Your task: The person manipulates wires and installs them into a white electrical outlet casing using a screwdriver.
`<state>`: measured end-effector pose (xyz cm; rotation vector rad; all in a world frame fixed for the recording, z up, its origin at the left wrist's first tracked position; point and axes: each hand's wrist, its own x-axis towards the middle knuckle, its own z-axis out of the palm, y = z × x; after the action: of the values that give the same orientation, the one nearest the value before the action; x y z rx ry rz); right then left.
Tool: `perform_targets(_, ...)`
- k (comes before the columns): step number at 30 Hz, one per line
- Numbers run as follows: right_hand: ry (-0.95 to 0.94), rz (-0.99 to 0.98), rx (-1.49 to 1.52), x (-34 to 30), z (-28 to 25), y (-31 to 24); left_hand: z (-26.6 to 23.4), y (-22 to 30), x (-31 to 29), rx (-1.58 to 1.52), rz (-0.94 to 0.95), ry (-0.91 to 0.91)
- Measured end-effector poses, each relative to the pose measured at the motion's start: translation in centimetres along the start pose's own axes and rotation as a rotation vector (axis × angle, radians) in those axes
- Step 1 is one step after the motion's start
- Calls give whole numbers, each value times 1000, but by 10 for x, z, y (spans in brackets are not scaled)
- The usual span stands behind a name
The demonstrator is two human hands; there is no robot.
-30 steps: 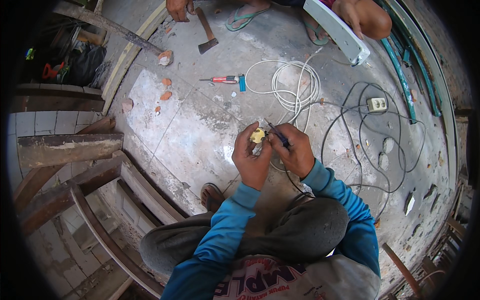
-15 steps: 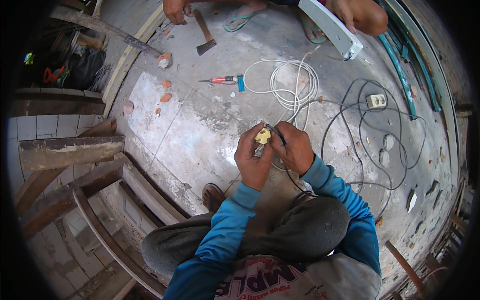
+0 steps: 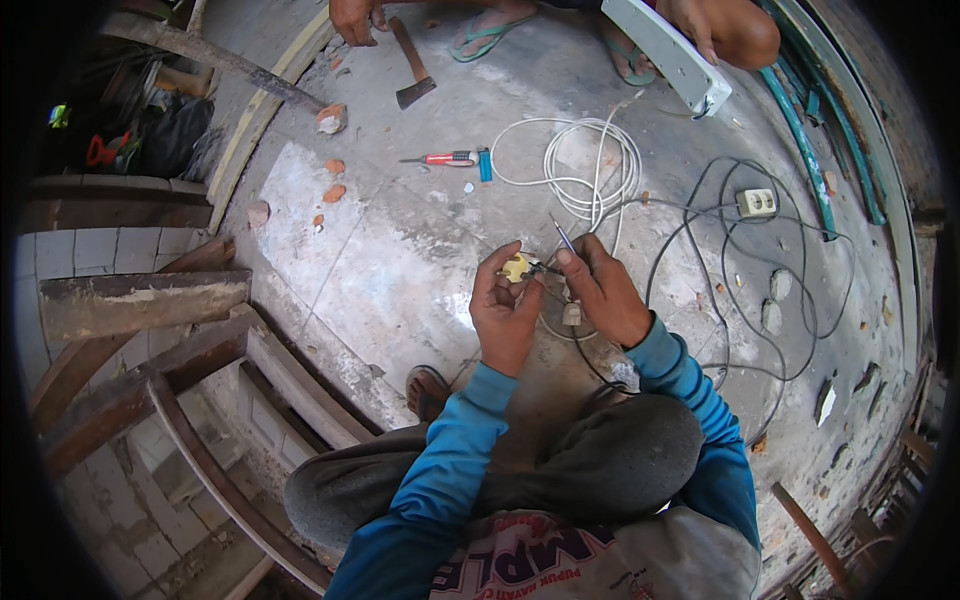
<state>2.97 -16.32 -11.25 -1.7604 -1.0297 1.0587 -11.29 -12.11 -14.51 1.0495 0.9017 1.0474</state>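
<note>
My left hand (image 3: pixel 507 322) pinches a small round pale-yellow plug part (image 3: pixel 514 267) with dark notches. A dark wire end shows between it and my fingertips. In my right hand (image 3: pixel 612 298) a thin screwdriver (image 3: pixel 561 234) is held between thumb and fingers, its slim metal tip pointing away from me. Below the right fingers is an off-white plug piece (image 3: pixel 571 314); whether it hangs or lies on the floor I cannot tell. A black cable (image 3: pixel 592 367) runs from near it down towards my lap.
Ahead lie a red-handled screwdriver (image 3: pixel 450 159), a coiled white cable (image 3: pixel 630 170) and a hatchet (image 3: pixel 411 70). At right a white socket block (image 3: pixel 756 203) sits among black cable loops. Another person's hand (image 3: pixel 690 25) is by a long white fixture (image 3: pixel 665 55). Wooden frames (image 3: pixel 290 375) stand at left.
My right hand has drawn slightly right, away from the plug part, and the screwdriver now shows upright in its fingers. The left hand has tilted the yellow part, and the off-white piece has come into view.
</note>
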Motion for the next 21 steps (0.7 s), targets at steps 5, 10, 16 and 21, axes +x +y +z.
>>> perform_targets(5,-53,-181,-142,-17,-23,-1,-8,2,11,52,56,103)
perform_targets(10,-3,-229,-344,-28,-27,-19,-12,1,16,120,91,160)
perform_targets(16,25,-259,-353,-30,-29,-25,-6,7,18,55,57,177)
perform_targets(21,65,-341,-375,-28,-26,-20,-8,4,18,78,81,185)
